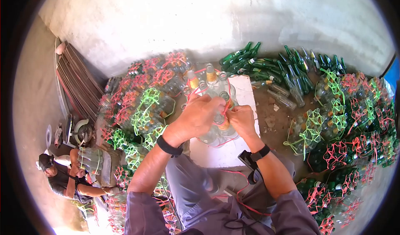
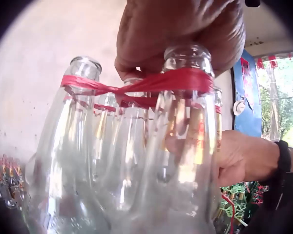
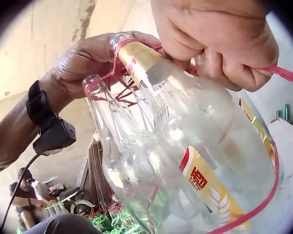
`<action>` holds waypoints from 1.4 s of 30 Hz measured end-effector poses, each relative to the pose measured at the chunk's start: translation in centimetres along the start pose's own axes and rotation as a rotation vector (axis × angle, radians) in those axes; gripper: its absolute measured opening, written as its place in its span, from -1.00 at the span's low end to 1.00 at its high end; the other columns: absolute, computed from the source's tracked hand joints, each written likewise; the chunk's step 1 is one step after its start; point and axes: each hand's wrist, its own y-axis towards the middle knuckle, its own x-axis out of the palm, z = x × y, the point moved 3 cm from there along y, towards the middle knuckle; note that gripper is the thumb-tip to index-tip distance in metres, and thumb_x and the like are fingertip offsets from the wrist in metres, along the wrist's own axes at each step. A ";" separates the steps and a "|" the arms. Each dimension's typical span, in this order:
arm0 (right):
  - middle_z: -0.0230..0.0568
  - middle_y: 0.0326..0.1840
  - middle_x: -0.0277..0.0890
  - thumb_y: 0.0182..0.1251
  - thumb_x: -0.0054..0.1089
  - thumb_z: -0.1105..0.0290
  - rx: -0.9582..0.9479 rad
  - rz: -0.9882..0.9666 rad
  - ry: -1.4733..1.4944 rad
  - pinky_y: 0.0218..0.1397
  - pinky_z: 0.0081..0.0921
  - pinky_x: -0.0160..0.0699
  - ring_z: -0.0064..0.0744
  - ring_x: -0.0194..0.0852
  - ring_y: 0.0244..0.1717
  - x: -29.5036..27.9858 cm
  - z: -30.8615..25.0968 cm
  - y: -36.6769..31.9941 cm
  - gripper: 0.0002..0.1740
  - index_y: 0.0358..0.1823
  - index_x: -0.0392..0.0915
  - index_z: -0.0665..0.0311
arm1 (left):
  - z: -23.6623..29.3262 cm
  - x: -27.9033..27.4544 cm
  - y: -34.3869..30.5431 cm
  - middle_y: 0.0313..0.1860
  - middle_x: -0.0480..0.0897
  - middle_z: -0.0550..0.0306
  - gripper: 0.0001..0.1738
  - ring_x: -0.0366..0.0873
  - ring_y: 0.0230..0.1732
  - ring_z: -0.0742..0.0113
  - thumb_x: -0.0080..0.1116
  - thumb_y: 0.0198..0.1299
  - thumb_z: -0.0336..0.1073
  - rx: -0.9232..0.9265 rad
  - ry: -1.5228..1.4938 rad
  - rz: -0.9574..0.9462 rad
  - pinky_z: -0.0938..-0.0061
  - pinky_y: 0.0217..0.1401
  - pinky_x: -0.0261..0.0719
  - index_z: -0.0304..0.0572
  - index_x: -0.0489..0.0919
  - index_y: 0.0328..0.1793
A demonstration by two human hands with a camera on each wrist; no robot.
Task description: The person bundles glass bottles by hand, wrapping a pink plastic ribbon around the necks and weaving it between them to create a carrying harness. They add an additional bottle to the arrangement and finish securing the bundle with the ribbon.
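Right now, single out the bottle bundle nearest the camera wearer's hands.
The clear bundle on the white board, with left hand and right hand at its red string; the other bundles are off that board.

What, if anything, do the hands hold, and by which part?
The right hand grips the red strap by a stretch beside the bottle necks. The left hand is at the necks too; what it holds, if anything, cannot be told.

The person wears greyish-purple sleeves (image 1: 143, 213) and trousers (image 1: 187, 186), a black left wristband (image 3: 39, 107) with a boxy device (image 3: 54, 135) and thin cable (image 3: 20, 181), and a black right wristband (image 1: 261, 152).
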 end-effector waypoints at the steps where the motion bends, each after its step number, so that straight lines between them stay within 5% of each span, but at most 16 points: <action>1: 0.05 -0.70 0.51 0.15 0.41 0.00 0.012 -0.006 -0.014 -0.46 -0.14 0.43 -0.07 0.47 -0.68 0.0 -0.1 -0.1 -0.45 -0.65 0.60 0.41 | 0.0 0.0 0.0 -0.08 0.79 0.17 -0.49 0.62 0.13 0.07 0.04 0.06 -0.68 0.002 0.001 -0.001 0.13 0.28 0.33 -0.08 0.56 0.14; 5: -0.05 -0.77 0.35 0.20 0.43 0.04 -0.073 -0.033 0.036 -0.53 -0.23 0.32 -0.31 0.33 -0.72 -0.1 0.3 0.0 -0.42 -0.70 0.52 0.43 | 0.2 -0.6 0.2 -0.21 0.74 0.21 -0.54 0.60 0.07 0.10 0.16 0.06 -0.65 0.016 0.057 0.023 0.14 0.23 0.33 -0.07 0.58 0.10; 7: -0.30 -0.79 0.12 0.26 0.47 0.12 -0.084 -0.140 0.260 -0.58 -0.34 0.12 -0.59 0.08 -0.66 -0.2 0.3 0.0 -0.37 -0.75 0.36 0.41 | 0.3 -0.9 0.2 -0.24 0.72 0.22 -0.56 0.60 0.03 0.11 0.21 0.05 -0.63 0.011 0.065 0.034 0.14 0.23 0.33 -0.06 0.59 0.08; 14: -0.55 -0.68 -0.04 0.34 0.45 0.25 -0.108 -0.168 0.200 -0.57 -0.42 -0.07 -0.70 -0.11 -0.55 -2.3 -1.0 -0.8 -0.37 -0.72 0.23 0.34 | 1.5 -1.9 0.0 -0.40 0.67 0.19 -0.69 0.55 -0.16 0.12 0.31 -0.05 -0.55 0.023 0.139 0.134 0.17 0.12 0.33 -0.08 0.64 -0.14; 16: -0.60 -0.67 0.16 0.45 0.40 0.32 -0.184 -0.195 0.177 -0.57 -0.53 -0.01 -0.77 0.01 -0.56 -2.4 -0.8 -0.7 -0.56 -0.57 0.54 0.43 | 1.7 -2.2 -0.2 -0.45 0.66 0.19 -0.71 0.55 -0.19 0.12 0.31 -0.07 -0.55 0.044 0.184 0.160 0.18 0.09 0.33 -0.08 0.64 -0.18; 19: -0.59 -0.65 0.19 0.47 0.37 0.36 -0.232 -0.194 0.190 -0.56 -0.53 0.01 -0.76 0.04 -0.56 -2.5 -1.4 -1.0 -0.68 -0.43 0.66 0.45 | 1.8 -2.6 -0.5 -0.48 0.65 0.20 -0.74 0.53 -0.21 0.13 0.29 -0.10 -0.54 0.056 0.202 0.198 0.21 0.02 0.34 -0.09 0.63 -0.22; 23: -0.48 -0.64 -0.01 0.42 0.34 0.36 -0.262 -0.165 0.198 -0.55 -0.43 -0.02 -0.70 -0.07 -0.54 -2.6 -2.7 -1.6 -0.54 -0.59 0.36 0.43 | 1.3 -3.6 -1.6 -0.44 0.66 0.19 -0.77 0.54 -0.24 0.11 0.28 -0.08 -0.55 0.001 0.215 0.192 0.23 -0.08 0.40 -0.10 0.63 -0.26; 32: -0.55 -0.61 0.10 0.45 0.32 0.41 -0.257 -0.149 0.305 -0.51 -0.46 0.03 -0.73 -0.04 -0.48 -2.5 -3.1 -2.1 -0.62 -0.52 0.43 0.44 | -0.6 -4.0 -2.8 -0.42 0.68 0.19 -0.81 0.61 -0.24 0.10 0.30 -0.04 -0.54 -0.048 0.170 0.176 0.20 -0.10 0.48 -0.10 0.64 -0.28; 34: -0.60 -0.59 0.33 0.47 0.36 0.41 -0.249 -0.202 0.241 -0.49 -0.61 0.11 -0.80 0.11 -0.50 -2.7 -2.9 -2.0 -0.77 -0.33 0.70 0.44 | -0.9 -4.1 -2.8 -0.42 0.68 0.20 -0.81 0.61 -0.24 0.11 0.31 -0.04 -0.53 -0.065 0.177 0.147 0.20 -0.10 0.48 -0.10 0.64 -0.29; 42: -0.47 -0.51 0.54 0.44 0.31 0.43 -0.278 -0.201 0.317 -0.38 -0.58 0.33 -0.77 0.29 -0.44 -2.5 -3.4 -2.4 -0.83 -0.22 0.72 0.45 | -1.4 -4.5 -2.5 -0.46 0.64 0.18 -0.81 0.59 -0.26 0.08 0.30 -0.02 -0.53 -0.060 0.310 0.216 0.16 -0.15 0.44 -0.06 0.64 -0.29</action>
